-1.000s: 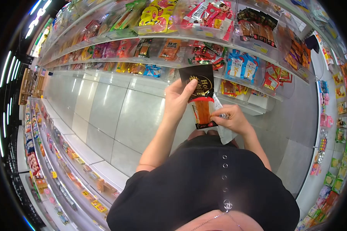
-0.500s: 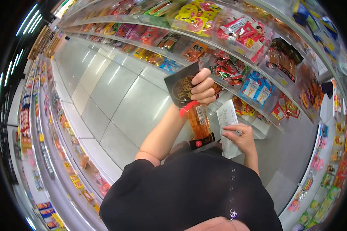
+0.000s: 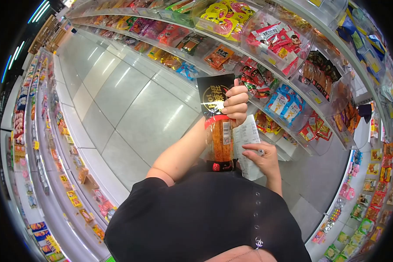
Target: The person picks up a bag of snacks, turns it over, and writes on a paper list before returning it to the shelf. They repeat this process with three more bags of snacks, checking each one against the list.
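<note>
My left hand (image 3: pixel 236 104) is closed around a snack packet (image 3: pixel 220 146) and holds it upright in front of me. The packet has a black top with gold lettering, a red band, a barcode and a clear window showing orange-brown strips. Just right of it, my right hand (image 3: pixel 264 160) is closed with its fingers over a sheet of paper (image 3: pixel 249 150) covered in handwritten lines. The rounded end of what looks like a pen (image 3: pixel 261 152) pokes out between those fingers. Part of the paper is hidden behind the packet and my left hand.
Shelves with clear bins (image 3: pixel 273 43) of bagged snacks rise close on my right and ahead. Blue-and-white packets (image 3: pixel 286 105) lie in a low bin near my hands. Another shelf row (image 3: pixel 70 174) runs along the left, with a tiled aisle floor (image 3: pixel 135 105) between.
The packet has turned from tilted to nearly upright, its front now facing me more. My right hand and the paper have shifted slightly left, closer to the packet.
</note>
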Demonstrator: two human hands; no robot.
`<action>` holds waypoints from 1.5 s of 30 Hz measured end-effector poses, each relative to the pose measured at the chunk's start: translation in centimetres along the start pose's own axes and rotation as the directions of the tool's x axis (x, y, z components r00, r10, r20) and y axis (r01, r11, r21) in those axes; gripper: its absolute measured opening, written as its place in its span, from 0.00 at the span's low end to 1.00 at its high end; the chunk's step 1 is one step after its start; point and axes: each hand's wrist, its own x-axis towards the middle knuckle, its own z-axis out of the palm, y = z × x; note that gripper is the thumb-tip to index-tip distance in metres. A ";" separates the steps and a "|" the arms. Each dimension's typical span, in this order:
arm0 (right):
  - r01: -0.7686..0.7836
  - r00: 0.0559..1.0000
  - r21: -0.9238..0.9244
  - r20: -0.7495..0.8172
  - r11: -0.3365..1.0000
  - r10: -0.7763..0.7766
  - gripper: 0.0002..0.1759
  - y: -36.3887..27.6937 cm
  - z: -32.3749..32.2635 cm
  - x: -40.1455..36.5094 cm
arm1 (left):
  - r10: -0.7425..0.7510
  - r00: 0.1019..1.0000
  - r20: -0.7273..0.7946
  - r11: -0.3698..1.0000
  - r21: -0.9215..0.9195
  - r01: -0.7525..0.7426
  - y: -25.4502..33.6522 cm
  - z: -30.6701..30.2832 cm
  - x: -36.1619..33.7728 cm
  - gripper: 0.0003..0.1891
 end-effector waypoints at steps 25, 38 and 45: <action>0.001 0.996 -0.100 0.092 0.995 0.008 0.23 0.4 -0.1 0.1 | 0.648 0.656 -0.387 0.664 0.709 -0.237 3.1 -4.4 -3.7 0.11; -0.059 0.985 -0.219 -0.173 0.974 0.021 0.19 2.6 0.4 -0.7 | 0.652 0.634 -0.415 0.246 0.907 0.341 -3.1 -4.9 -1.3 0.14; -0.036 0.985 -0.199 -0.175 0.979 0.001 0.18 3.7 0.8 -1.2 | 0.571 0.718 -0.399 0.129 0.907 0.401 -3.4 -5.3 -4.1 0.15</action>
